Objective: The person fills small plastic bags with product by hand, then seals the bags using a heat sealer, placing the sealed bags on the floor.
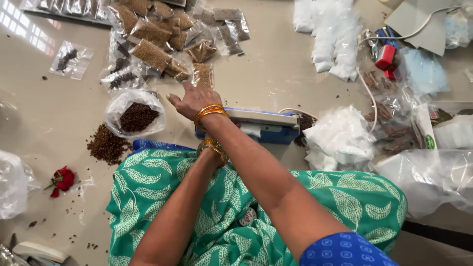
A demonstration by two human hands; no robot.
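Her right hand (193, 100) reaches flat, fingers together, across her left wrist toward the small seed packet (202, 75) just beyond her fingertips, so I'd worry her forearm knocks the blue sealer (266, 125) beneath it; left hand hidden.

Floor (276, 74) looks like smooth polished stone, glossy enough to catch the window light. The spice packets (150, 54) are clear shiny plastic film, crinkly, with rough grainy seeds inside. The sealer (261, 125) is hard plastic, blue body and a white matt bar on top. Her bangles (209, 112) are bright polished metal, gold-toned. The green leaf-print cloth (148, 182) is soft, matt fabric. The loose spice pile (106, 145) looks coarse and dull.
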